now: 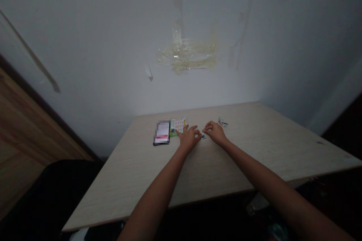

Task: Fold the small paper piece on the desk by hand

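Observation:
A small blue-and-white piece (203,136) lies low over the table between my two hands; its kind is too small to tell. My left hand (189,137) has its thumb and a fingertip closed at the piece's left edge, while its other fingers spread over a green-and-white printed card or booklet (178,123). From the right, my right hand (216,132) comes to the same spot with thumb and forefinger pinched just above the piece. Whatever sits in that pinch is hidden. Just behind my right hand rests a crumpled, light-coloured scrap (223,122), perhaps a wrapper.
A phone (162,133) with a lit, blurred screen lies left of the booklet. The pale wooden table (135,173) meets a wall (113,45) bearing old tape. A dark object (51,192) stands beyond the table's left edge. A small mark (320,142) shows at the right.

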Demonstrator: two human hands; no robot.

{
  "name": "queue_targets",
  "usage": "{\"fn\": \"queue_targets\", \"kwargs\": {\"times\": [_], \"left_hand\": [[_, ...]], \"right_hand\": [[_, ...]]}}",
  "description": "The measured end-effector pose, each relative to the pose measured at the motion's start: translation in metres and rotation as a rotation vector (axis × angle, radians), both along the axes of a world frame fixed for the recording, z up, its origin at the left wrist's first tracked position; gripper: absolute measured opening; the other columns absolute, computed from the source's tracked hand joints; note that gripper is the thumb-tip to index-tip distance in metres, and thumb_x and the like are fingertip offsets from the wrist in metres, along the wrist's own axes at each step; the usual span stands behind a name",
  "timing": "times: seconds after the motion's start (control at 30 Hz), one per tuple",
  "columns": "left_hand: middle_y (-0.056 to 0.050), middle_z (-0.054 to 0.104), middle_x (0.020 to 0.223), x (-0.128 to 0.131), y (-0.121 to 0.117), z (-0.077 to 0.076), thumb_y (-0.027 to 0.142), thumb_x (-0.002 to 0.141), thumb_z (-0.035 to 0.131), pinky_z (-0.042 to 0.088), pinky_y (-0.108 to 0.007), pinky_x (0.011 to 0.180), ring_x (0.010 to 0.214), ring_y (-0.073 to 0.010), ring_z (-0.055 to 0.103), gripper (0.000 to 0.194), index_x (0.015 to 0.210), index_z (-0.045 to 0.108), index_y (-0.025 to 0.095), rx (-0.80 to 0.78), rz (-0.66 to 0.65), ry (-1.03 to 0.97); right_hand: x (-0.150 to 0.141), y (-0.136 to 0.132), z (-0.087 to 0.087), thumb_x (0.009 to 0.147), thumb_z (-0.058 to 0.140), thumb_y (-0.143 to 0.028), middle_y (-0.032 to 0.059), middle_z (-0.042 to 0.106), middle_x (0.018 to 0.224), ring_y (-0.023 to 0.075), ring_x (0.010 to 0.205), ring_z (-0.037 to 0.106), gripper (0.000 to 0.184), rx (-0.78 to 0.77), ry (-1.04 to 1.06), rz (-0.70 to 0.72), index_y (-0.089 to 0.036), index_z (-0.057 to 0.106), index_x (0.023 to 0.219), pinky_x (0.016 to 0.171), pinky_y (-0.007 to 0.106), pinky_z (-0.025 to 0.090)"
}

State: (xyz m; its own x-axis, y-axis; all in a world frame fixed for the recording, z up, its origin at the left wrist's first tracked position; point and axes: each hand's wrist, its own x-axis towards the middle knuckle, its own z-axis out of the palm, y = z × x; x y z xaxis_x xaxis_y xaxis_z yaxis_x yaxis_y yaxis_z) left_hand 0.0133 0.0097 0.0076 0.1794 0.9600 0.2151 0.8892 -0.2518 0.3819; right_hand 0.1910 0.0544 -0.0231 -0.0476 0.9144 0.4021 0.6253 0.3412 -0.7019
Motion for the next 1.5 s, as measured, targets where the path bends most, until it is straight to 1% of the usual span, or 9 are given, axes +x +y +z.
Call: {"fn": "queue_targets", "kwargs": {"times": [0.17, 0.3, 0.43, 0.6, 0.87, 1.07, 1.23, 1.37, 1.5], "left_hand": [[0.007, 0.054, 0.144, -0.001, 0.0, -0.002, 0.044, 0.087, 0.063, -0.003, -0.081, 0.105, 0.143, -0.0349, 0.028, 0.014, 0.091, 0.074, 0.036, 0.013, -0.002, 0.009], [0.006, 0.057, 0.141, -0.001, -0.001, -0.008, 0.045, 0.087, 0.063, -0.005, -0.08, 0.106, 0.142, -0.0345, 0.028, 0.015, 0.091, 0.074, 0.036, 0.073, 0.006, 0.011], [0.007, 0.06, 0.137, 0.0, 0.0, -0.014, 0.043, 0.088, 0.064, -0.007, -0.078, 0.107, 0.142, -0.0316, 0.03, 0.013, 0.09, 0.074, 0.036, 0.158, -0.001, 0.031], [0.005, 0.061, 0.136, 0.0, 0.001, -0.014, 0.046, 0.089, 0.062, -0.005, -0.076, 0.109, 0.14, -0.0314, 0.032, 0.016, 0.095, 0.074, 0.037, 0.156, 0.024, 0.061], [0.004, 0.061, 0.136, -0.001, 0.001, -0.014, 0.049, 0.088, 0.061, -0.003, -0.078, 0.107, 0.139, -0.0339, 0.033, 0.018, 0.095, 0.075, 0.038, 0.138, 0.042, 0.028], [0.003, 0.06, 0.138, 0.0, 0.0, -0.012, 0.049, 0.088, 0.061, -0.002, -0.078, 0.107, 0.14, -0.0354, 0.03, 0.02, 0.097, 0.075, 0.038, 0.102, 0.05, 0.041], [0.004, 0.061, 0.137, 0.0, -0.001, -0.011, 0.048, 0.088, 0.061, -0.002, -0.079, 0.106, 0.14, -0.0352, 0.03, 0.019, 0.097, 0.073, 0.037, 0.125, 0.045, 0.042], [0.004, 0.06, 0.138, 0.0, -0.002, -0.008, 0.048, 0.088, 0.062, 0.0, -0.078, 0.107, 0.141, -0.0352, 0.029, 0.019, 0.098, 0.073, 0.036, 0.106, 0.049, 0.054], [0.002, 0.06, 0.138, 0.001, -0.003, -0.007, 0.047, 0.088, 0.061, 0.001, -0.077, 0.108, 0.141, -0.0355, 0.028, 0.02, 0.1, 0.073, 0.036, 0.09, 0.053, 0.067]], "right_hand": [[-0.002, 0.001, 0.001, 0.072, 0.073, -0.03, 0.0011, 0.076, 0.08, 0.0206, 0.083, 0.07, 0.019, -0.04, 0.044, -0.022, -0.021, 0.061, 0.084, 0.077, 0.034, 0.046], [0.0, 0.002, -0.002, 0.07, 0.073, -0.031, 0.0011, 0.075, 0.078, 0.0203, 0.08, 0.071, 0.021, -0.05, 0.188, 0.021, -0.021, 0.059, 0.082, 0.077, 0.034, 0.049], [0.003, 0.004, -0.007, 0.069, 0.073, -0.033, 0.003, 0.073, 0.078, 0.0201, 0.077, 0.07, 0.025, -0.047, 0.357, 0.049, -0.02, 0.058, 0.084, 0.077, 0.034, 0.051], [0.006, 0.004, -0.01, 0.066, 0.075, -0.035, 0.0038, 0.071, 0.076, 0.0199, 0.075, 0.069, 0.03, -0.089, 0.419, 0.113, -0.019, 0.059, 0.085, 0.075, 0.033, 0.052], [0.007, -0.004, -0.003, 0.065, 0.074, -0.03, 0.0009, 0.069, 0.072, 0.0191, 0.073, 0.069, 0.027, -0.132, 0.336, 0.285, -0.019, 0.058, 0.083, 0.076, 0.034, 0.052], [0.009, -0.007, 0.004, 0.068, 0.072, -0.026, 0.0039, 0.069, 0.079, 0.0186, 0.076, 0.068, 0.019, -0.092, 0.177, 0.288, -0.018, 0.061, 0.081, 0.076, 0.032, 0.051], [0.008, -0.011, 0.012, 0.071, 0.07, -0.021, 0.0047, 0.07, 0.078, 0.0184, 0.077, 0.067, 0.012, -0.074, 0.075, 0.291, -0.018, 0.062, 0.078, 0.078, 0.032, 0.051], [0.008, -0.015, 0.017, 0.07, 0.068, -0.018, 0.0041, 0.071, 0.079, 0.0184, 0.08, 0.067, 0.011, -0.074, 0.058, 0.322, -0.018, 0.062, 0.079, 0.081, 0.033, 0.051], [0.008, -0.015, 0.016, 0.07, 0.067, -0.02, 0.0034, 0.07, 0.079, 0.018, 0.078, 0.067, 0.011, -0.107, 0.094, 0.395, -0.018, 0.06, 0.08, 0.081, 0.033, 0.051]]}}
